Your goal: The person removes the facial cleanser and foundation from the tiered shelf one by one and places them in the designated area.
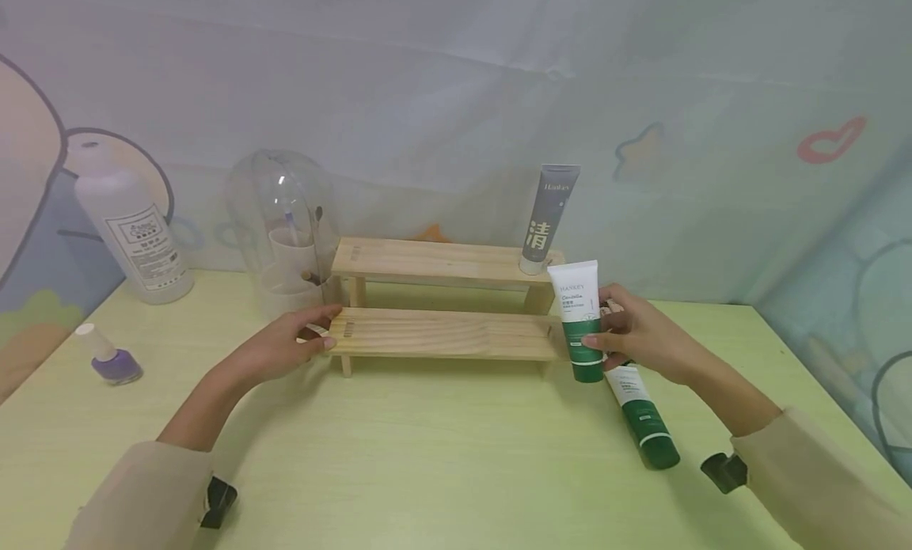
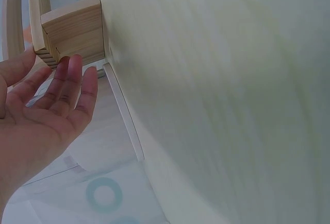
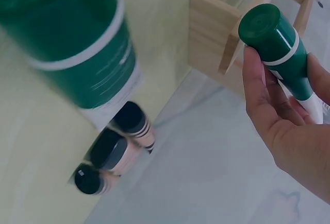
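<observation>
A two-step wooden rack (image 1: 456, 334) stands on the table. My left hand (image 1: 288, 346) grips the left end of its lower step, thumb toward the front and fingers toward the back; the left wrist view shows the fingertips at that wooden end (image 2: 72, 28). My right hand (image 1: 651, 340) holds a green-and-white squeeze tube (image 1: 580, 320), cap down, at the right end of the lower step. In the right wrist view its green cap (image 3: 260, 26) faces the camera. A second green-and-white tube (image 1: 644, 419) lies below that hand. A grey tube (image 1: 549, 218) stands cap-down on the upper step's right end.
Left of the rack is a clear domed brush holder (image 1: 281, 241). Farther left stand a large white bottle (image 1: 135, 225) and a purple nail polish bottle (image 1: 114, 362). Several dark-capped, peach-coloured containers (image 3: 108, 149) appear in the right wrist view. A printed curtain (image 1: 456, 123) hangs behind.
</observation>
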`<state>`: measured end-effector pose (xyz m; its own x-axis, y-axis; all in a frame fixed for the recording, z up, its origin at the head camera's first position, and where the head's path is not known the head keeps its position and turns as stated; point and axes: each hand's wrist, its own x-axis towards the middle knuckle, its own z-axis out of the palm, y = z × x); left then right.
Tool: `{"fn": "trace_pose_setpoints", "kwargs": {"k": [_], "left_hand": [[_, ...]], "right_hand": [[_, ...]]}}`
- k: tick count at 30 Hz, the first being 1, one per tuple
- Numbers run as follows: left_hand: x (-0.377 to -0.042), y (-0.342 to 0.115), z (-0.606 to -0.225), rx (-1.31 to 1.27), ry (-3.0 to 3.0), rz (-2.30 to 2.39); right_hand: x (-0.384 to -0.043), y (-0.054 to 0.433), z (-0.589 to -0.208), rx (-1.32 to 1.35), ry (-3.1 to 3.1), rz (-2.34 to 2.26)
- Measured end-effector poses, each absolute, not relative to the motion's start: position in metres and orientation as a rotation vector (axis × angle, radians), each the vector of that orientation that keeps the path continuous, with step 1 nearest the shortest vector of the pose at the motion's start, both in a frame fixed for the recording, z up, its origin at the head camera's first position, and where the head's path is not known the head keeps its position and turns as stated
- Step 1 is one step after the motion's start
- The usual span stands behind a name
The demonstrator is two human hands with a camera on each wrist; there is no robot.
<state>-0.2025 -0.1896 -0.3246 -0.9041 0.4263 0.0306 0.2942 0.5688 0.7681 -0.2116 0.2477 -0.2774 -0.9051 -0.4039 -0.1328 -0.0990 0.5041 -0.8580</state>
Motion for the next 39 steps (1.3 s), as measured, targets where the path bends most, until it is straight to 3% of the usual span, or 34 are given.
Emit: {"fn": "trace_pose_setpoints", "kwargs": {"k": [24,39], "left_hand": [[-0.200,-0.190,-0.323,0.586,2.631,1.263],[-0.201,-0.190,-0.324,0.595,2.632,1.263]], "right_hand": [[-0.184,0.348,-0.296,-0.130,2.277,-1.314],[-0.169,0.367,-0.327,-0.069,2.222,-1.320]]}}
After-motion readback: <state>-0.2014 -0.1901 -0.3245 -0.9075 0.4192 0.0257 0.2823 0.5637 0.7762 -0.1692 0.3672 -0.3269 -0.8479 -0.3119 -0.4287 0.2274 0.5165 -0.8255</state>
